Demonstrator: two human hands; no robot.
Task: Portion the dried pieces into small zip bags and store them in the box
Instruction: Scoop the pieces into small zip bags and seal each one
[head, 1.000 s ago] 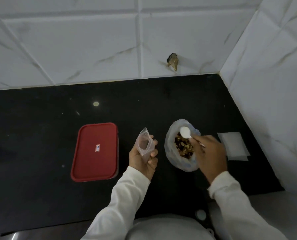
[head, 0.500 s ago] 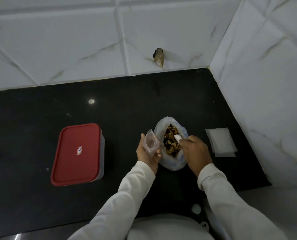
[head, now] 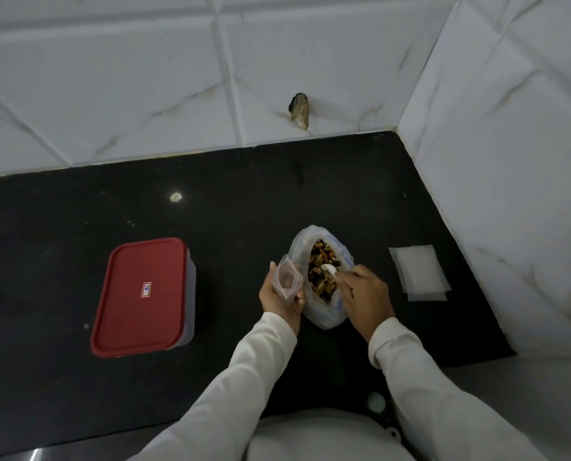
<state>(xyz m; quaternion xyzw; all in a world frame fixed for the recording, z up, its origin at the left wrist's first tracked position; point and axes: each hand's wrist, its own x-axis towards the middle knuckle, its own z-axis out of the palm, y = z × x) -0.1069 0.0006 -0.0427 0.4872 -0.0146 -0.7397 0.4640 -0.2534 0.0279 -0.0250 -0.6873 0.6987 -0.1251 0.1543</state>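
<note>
Scooping now. Digging a white spoon (head: 329,270) into the dried pieces (head: 320,261) with the right hand (head: 364,294), grip clenched round the handle. Holding a small zip bag (head: 287,281) in the left hand (head: 279,294), grip pinching it mouth-up, just beside the big bag (head: 324,316), toward the right edge of the counter (head: 244,211). Looks clear, flimsy, apparently empty. Next, probably: lifting a spoonful, tipping it into that narrow mouth without spilling. Toward the left edge, red lid on: the box (head: 144,294). By the right edge: spare bags (head: 419,272).

The handle of the spoon (head: 329,270) is hidden in the right hand (head: 364,296).
</note>
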